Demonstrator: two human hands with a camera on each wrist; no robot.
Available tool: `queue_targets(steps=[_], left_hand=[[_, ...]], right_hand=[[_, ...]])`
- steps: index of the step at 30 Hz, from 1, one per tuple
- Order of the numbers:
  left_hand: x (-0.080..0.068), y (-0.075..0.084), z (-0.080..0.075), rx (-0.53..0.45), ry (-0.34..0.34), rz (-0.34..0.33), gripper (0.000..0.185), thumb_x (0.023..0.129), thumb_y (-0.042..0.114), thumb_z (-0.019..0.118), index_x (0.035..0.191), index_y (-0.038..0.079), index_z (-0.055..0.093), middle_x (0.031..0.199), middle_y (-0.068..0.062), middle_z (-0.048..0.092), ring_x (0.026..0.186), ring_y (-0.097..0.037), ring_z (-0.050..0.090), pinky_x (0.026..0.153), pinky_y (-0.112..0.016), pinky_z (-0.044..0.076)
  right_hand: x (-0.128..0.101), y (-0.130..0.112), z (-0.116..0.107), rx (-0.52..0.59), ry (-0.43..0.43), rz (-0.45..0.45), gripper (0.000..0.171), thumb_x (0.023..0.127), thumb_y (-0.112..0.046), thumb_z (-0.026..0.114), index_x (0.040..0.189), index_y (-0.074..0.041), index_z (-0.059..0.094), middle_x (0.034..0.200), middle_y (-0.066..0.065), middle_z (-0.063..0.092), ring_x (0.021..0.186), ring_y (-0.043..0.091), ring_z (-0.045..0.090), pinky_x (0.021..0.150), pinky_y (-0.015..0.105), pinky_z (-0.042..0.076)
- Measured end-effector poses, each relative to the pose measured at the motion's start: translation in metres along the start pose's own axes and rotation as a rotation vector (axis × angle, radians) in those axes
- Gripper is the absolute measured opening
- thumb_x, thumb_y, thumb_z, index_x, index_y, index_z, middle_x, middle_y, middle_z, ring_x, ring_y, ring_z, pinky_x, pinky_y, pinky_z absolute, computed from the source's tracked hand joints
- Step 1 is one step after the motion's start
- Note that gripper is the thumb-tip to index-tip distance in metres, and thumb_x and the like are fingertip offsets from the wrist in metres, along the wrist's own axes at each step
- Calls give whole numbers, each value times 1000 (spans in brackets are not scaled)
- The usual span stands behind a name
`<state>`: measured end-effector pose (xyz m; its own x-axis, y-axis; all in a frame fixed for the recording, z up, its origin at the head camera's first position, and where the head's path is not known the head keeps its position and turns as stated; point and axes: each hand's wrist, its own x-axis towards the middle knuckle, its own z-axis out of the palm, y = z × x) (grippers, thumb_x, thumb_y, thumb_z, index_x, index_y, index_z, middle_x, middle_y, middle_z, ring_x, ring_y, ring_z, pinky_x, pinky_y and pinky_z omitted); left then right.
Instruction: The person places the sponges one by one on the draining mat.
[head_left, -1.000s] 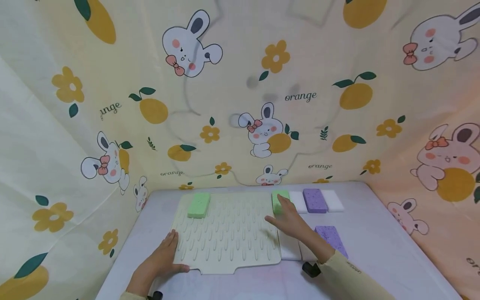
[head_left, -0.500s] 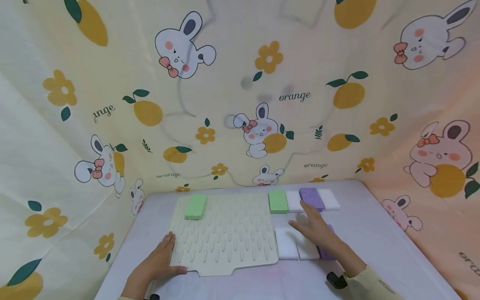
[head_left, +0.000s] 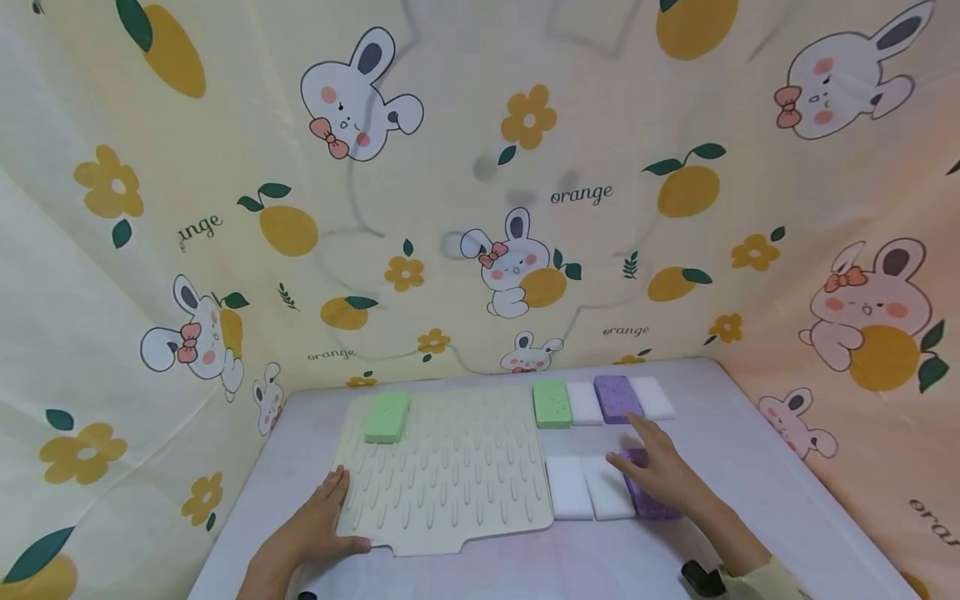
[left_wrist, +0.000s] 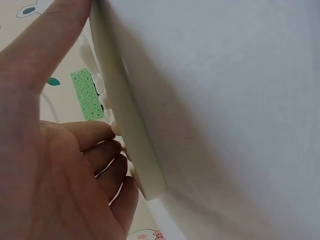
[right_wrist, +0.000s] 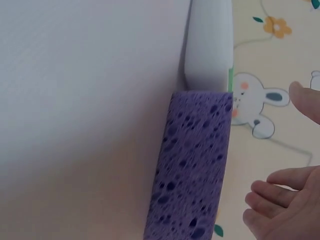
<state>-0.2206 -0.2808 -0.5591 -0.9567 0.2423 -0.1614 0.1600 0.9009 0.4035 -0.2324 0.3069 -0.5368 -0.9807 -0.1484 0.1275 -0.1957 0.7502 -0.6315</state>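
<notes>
A cream ribbed mat lies on the table with a green sponge on its far left corner. My left hand rests flat on the mat's near left corner, its thumb along the front edge; the left wrist view shows the fingers against the mat's edge. My right hand hovers, fingers relaxed, over a purple sponge in the near row. In the right wrist view this purple sponge lies just clear of the fingers.
Two white sponges lie left of the near purple one. Behind them is a row of sponges: green, white, purple, white. Printed fabric walls close in the table on three sides.
My right hand has left the far green sponge and moved right and nearer, over the near purple sponge. The left hand has stayed on the mat.
</notes>
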Motion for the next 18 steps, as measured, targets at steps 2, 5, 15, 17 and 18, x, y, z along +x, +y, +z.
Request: queue_targets(steps=[2, 5, 15, 17, 18], left_hand=[[-1, 0, 0, 0, 2, 0, 139, 69, 64, 94, 163, -14, 27, 172, -35, 21, 158, -55, 23, 128, -65, 28], [-2, 0, -1, 2, 4, 0, 138, 69, 64, 94, 163, -13, 27, 172, -34, 22, 158, -54, 23, 128, -65, 29], [-3, 0, -1, -9, -2, -5, 138, 71, 65, 92, 164, -13, 26, 172, -34, 20, 158, -54, 23, 128, -64, 30], [-3, -1, -1, -4, 0, -4, 138, 71, 66, 92, 163, -13, 26, 172, -34, 20, 158, -54, 23, 128, -64, 30], [-2, -1, -1, -1, 1, -1, 139, 71, 66, 92, 163, -14, 26, 172, -34, 21, 158, -54, 23, 128, -64, 29]], right_hand=[[-3, 1, -2, 2, 4, -5, 98, 103, -49, 70, 164, 11, 22, 166, 41, 23, 149, 67, 21, 113, 86, 27], [-7, 2, -4, -4, 11, -6, 98, 103, -49, 71, 164, 11, 23, 165, 41, 25, 148, 67, 23, 112, 86, 29], [-14, 18, -9, -29, 1, -32, 97, 100, -44, 75, 163, 12, 27, 161, 42, 31, 144, 68, 30, 112, 84, 32], [-16, 21, -11, -36, -10, -43, 98, 100, -45, 76, 163, 11, 27, 161, 41, 32, 144, 67, 31, 112, 85, 32], [-16, 23, -12, -39, -13, -51, 97, 100, -45, 76, 163, 11, 28, 161, 41, 33, 144, 67, 31, 112, 85, 32]])
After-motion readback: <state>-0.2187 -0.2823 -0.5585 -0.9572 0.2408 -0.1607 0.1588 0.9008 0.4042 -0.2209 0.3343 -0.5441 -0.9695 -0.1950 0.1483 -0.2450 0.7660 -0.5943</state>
